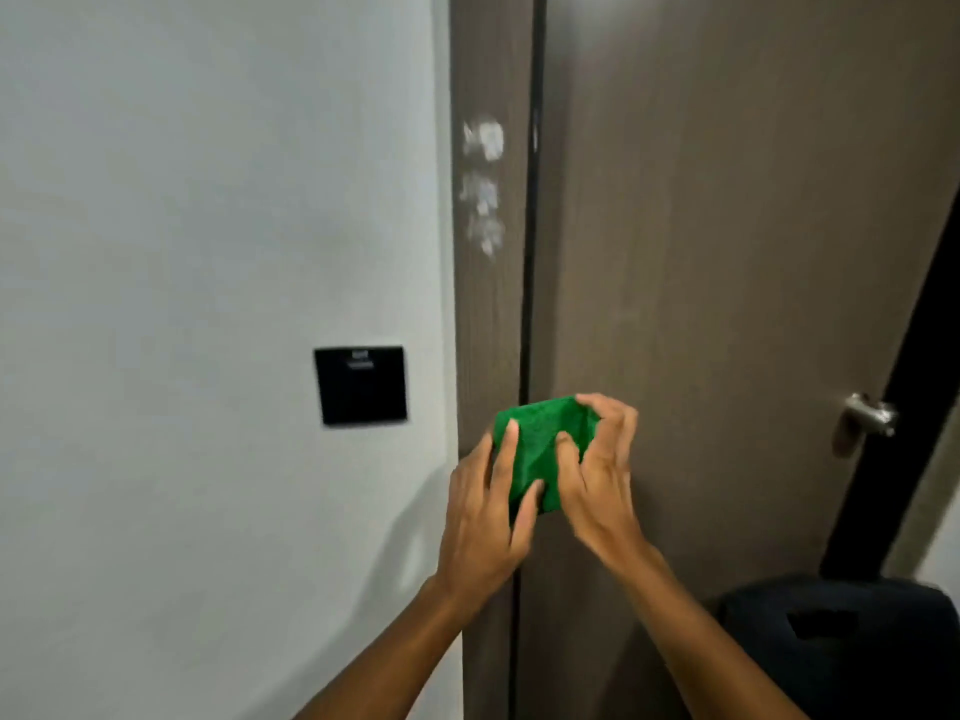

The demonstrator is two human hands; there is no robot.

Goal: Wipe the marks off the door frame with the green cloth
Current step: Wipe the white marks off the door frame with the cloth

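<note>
A folded green cloth (pixel 540 449) is held between both my hands in front of the brown door frame (pixel 488 330). My left hand (pixel 485 517) grips its lower left side, fingers on the front. My right hand (pixel 602 470) clutches its right and top edge. White smeared marks (pixel 483 184) run down the frame well above the cloth, in three patches. The cloth is apart from the marks.
A brown door (pixel 727 252) fills the right, shut against the frame, with a metal handle (pixel 867 415). A black switch plate (pixel 361 385) sits on the white wall (pixel 208 200) left of the frame. A dark bulky object (pixel 841 646) stands at the lower right.
</note>
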